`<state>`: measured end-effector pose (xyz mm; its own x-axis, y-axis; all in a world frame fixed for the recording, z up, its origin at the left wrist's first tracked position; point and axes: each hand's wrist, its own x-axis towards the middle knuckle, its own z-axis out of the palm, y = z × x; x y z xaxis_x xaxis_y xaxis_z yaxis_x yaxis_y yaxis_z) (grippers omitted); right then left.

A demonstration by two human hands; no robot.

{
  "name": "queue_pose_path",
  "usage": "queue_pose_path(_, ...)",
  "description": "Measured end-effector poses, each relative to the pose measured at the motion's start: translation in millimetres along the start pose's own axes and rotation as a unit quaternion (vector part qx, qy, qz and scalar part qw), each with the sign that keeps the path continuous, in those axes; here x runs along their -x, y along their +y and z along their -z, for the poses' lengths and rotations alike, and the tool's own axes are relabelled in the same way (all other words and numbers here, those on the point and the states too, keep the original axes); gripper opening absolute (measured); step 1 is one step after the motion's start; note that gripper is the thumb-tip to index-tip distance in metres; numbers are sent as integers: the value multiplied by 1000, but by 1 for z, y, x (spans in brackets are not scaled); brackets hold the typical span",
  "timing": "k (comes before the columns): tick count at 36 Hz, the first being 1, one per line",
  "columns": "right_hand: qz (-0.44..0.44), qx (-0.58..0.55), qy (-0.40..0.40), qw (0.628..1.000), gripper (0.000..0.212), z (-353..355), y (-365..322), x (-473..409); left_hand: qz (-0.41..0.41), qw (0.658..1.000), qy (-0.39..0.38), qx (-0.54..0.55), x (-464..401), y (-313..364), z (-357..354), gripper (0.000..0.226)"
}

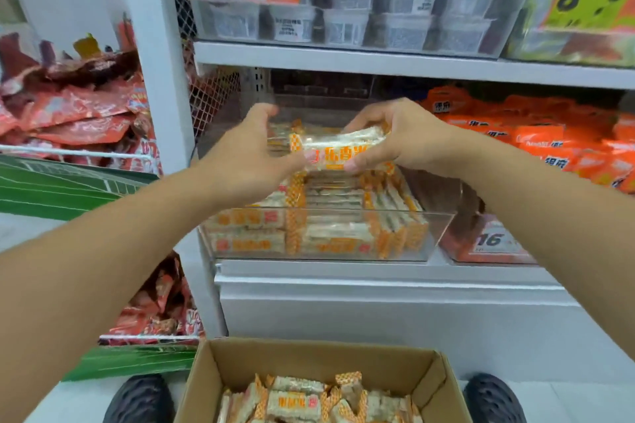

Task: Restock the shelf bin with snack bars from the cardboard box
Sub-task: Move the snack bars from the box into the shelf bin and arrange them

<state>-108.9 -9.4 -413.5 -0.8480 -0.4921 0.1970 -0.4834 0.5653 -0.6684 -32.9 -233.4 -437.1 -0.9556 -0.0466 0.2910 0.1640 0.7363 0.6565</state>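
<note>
Head view: left hand, right hand grip snack bars (above shelf bin).

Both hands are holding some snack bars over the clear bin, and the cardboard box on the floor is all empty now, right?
Not quite. The cardboard box is not empty: the head view shows more snack bars still lying in it. The rest is right: the left hand and right hand hold a bundle of bars over the clear bin.
</note>
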Motion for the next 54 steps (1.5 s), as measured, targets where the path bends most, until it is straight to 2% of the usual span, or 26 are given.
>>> queue_pose_path(2, -35, 65, 41, 996, 48, 4, 18, -26, -63, 984, -6, -168, -10, -22, -3, 66)
queue_pose_path(4, -66, 106, 68, 990, 50, 4, 32, -46, -73, 967, -54, -238, -16, -40, -8, 57)
queue_pose_path(7, -71, 146, 66, 984, 49, -8, 45, -63, -32, 963, -115, -243, -25, -53, -16, 64)
queue_pose_path(12, -59, 163, 7, 985, 55, -31, 56, -81, 6, 961, -143, -236, -36, -58, -22, 74)
queue_pose_path(16, -106, 175, -51, 978, 75, -33, 47, -85, 4, 967, -131, -218, -37, -58, -25, 69)
queue_pose_path(19, -130, 275, -104, 947, 101, -31, 43, -87, 4, 968, -129, -216, -40, -60, -26, 72)
queue_pose_path(21, -147, 317, -122, 929, 111, -30, 44, -86, 2, 967, -130, -220, -40, -60, -27, 74)
queue_pose_path(25, -216, 307, -140, 916, 135, -41, 48, -82, 9, 966, -131, -221, -39, -57, -26, 69)
queue_pose_path(29, -216, 299, -84, 926, 134, -53, 51, -83, 13, 966, -136, -219, -36, -54, -25, 71)
queue_pose_path(33, -239, 136, -17, 961, 141, -57, 52, -88, 18, 967, -132, -217, -36, -54, -25, 69)
queue_pose_path(34, -245, 73, 9, 967, 139, -58, 51, -89, 19, 967, -132, -216, -35, -53, -25, 69)
queue_pose_path(36, -257, -62, 48, 963, 123, -59, 49, -91, 25, 966, -139, -217, -35, -52, -25, 69)
queue_pose_path(39, -273, -186, 27, 944, 90, -56, 43, -97, 35, 962, -154, -225, -35, -51, -25, 69)
queue_pose_path(41, -273, -223, 3, 936, 80, -53, 40, -100, 39, 958, -162, -233, -35, -50, -26, 68)
queue_pose_path(44, -282, -216, 0, 935, 76, -51, 43, -99, 39, 956, -169, -238, -36, -50, -27, 66)
queue_pose_path(49, -260, -150, 36, 953, 70, -54, 48, -101, 45, 954, -182, -235, -35, -49, -26, 65)
queue_pose_path(52, -274, -133, 41, 952, 83, -58, 46, -103, 41, 956, -176, -229, -35, -50, -26, 65)
queue_pose_path(54, -262, -94, 68, 958, 81, -56, 46, -103, 37, 961, -165, -217, -34, -50, -26, 65)
